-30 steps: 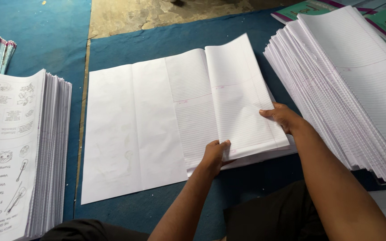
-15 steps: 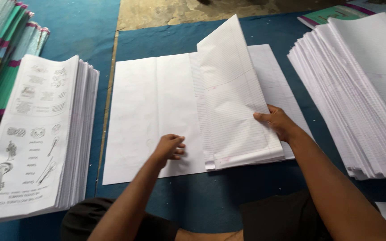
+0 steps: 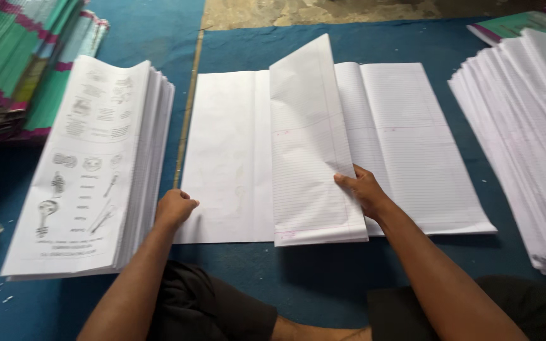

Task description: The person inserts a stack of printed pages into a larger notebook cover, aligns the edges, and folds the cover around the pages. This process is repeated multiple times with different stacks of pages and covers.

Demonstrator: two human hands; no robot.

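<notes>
Folding is midway: right hand pinches the raised ruled sheets over the flat white sheet, left hand curled at its near-left edge, so pressing the fold flat seems next.

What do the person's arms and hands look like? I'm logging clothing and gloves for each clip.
Both forearms are bare, with no sleeves in view. The left hand and right hand wear no gloves. No rings, watch or bands are visible on either wrist. Dark clothing covers the lap below the arms.
</notes>
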